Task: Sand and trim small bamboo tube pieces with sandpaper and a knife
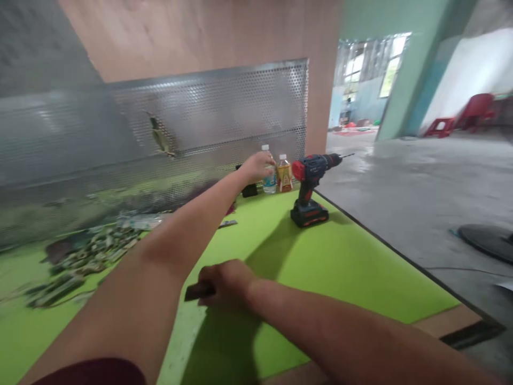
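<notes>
The left hand (256, 167) is stretched forward to the far edge of the tabletop (340, 272), its fingers curved against the upper part of a clear water bottle (270, 179). The bottle stands upright, long axis vertical, but I cannot tell whether the hand has a firm hold of it. The right hand (226, 283) is nearer the person, closed over a dark flat piece (199, 291) that sticks out past the fingers and points left, lying roughly level. What the piece is cannot be made out.

Just beside the water bottle stand a yellow-labelled bottle (284, 175) and a cordless drill (310, 187), upright on its battery with its bit pointing right. A small black object (248, 188) sits just behind the left hand. A blurred heap of greenish pieces (86, 262) lies at the left, below a perforated metal sheet (208, 107).
</notes>
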Tool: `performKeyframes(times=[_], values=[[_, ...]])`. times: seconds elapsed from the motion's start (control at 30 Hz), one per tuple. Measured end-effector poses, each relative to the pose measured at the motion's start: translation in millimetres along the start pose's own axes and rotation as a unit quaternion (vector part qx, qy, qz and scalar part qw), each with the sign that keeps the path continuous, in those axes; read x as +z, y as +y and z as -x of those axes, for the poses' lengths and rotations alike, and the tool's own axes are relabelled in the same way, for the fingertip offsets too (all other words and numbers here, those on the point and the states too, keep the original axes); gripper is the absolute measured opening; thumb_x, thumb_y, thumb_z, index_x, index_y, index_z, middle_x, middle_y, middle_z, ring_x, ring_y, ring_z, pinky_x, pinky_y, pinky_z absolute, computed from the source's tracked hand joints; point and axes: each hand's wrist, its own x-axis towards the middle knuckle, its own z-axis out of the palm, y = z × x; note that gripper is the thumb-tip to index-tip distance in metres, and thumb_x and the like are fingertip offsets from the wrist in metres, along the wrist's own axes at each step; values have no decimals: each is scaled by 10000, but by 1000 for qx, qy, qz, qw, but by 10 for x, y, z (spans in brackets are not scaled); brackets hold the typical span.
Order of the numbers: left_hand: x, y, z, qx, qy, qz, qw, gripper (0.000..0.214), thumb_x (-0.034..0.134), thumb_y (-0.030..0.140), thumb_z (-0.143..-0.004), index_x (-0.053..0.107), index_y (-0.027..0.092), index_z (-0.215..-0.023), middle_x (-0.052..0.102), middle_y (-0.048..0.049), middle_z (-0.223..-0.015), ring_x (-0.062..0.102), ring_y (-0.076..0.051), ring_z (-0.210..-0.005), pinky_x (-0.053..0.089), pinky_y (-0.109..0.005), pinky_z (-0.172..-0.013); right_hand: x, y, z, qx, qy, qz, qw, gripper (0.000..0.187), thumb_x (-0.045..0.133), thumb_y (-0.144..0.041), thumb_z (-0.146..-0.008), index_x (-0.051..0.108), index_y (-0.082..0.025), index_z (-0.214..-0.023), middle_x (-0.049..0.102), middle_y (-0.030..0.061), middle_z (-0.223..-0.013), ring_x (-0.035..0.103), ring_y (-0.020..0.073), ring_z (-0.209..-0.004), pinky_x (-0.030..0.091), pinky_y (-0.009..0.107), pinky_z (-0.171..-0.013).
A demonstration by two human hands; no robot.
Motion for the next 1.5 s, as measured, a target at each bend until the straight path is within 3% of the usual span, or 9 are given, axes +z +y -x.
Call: performKeyframes(times=[0.1,0.23,0.33,0.47,0.57,0.77,1.0,1.2,1.5], values=[[-502,70,748,-59,42,75,994,285,659,255,-783,720,147,-1040,698,-78,-1007,604,-154,-854,489,-317,-861,-51,74,-43,40,86,-59,994,288,771,-378,-676,657,-227,-893,690,11,-796,618,189,-732,465,309,-678],[-897,254,1776,-197,92,189,958,333,650,359,-832,692,156,-1094,696,-90,-987,609,-144,-802,513,-332,-809,-233,142,-53,78,226,-262,935,364,798,-319,-656,656,-197,-968,707,37,-877,614,161,-732,482,298,-682],[-818,370,2377,-295,53,290,909,423,638,400,-854,622,169,-1208,663,-130,-1094,626,-168,-852,542,-365,-786,-381,173,-28,114,271,-322,900,389,796,-390,-673,643,-175,-958,612,-18,-658,470,101,-508,390,250,-504],[-415,470,2805,-266,-10,361,894,742,744,334,-775,419,260,-1438,530,-149,-1343,607,-177,-951,543,-354,-801,-425,243,-23,85,289,-407,862,386,822,-430,-645,620,-159,-832,585,-27,-625,424,72,-478,354,227,-461],[-146,536,2874,-267,-21,365,892,854,770,272,-736,345,233,-1476,565,-150,-1234,601,-144,-821,521,-303,-688,-368,256,-33,85,267,-432,857,378,845,-407,-619,616,-164,-797,546,-50,-573,420,70,-464,341,218,-438],[4,555,2822,-212,58,294,930,591,777,309,-712,547,168,-1238,505,58,-660,489,-102,-613,387,-228,-573,-272,130,3,76,223,-494,837,510,892,-369,-560,641,-170,-957,696,38,-839,644,158,-720,511,263,-623],[-73,396,2899,-187,60,310,930,539,728,400,-763,574,161,-1221,611,-15,-821,538,-122,-701,450,-252,-615,-392,260,34,77,232,-422,873,434,789,-518,-684,600,-171,-863,626,6,-692,509,96,-512,401,247,-489],[-40,350,2899,-224,44,401,887,623,747,245,-752,535,186,-1334,672,-46,-886,635,-145,-774,537,-313,-721,-485,223,107,92,257,-228,935,449,764,-540,-687,597,-184,-904,512,-52,-565,406,101,-483,319,255,-480],[-2,380,2895,-218,38,485,846,639,754,159,-709,558,192,-1316,526,64,-658,551,-74,-608,529,-251,-634,-441,224,94,32,206,-136,969,413,604,-536,-831,670,-136,-912,628,21,-758,514,149,-698,399,278,-658]])
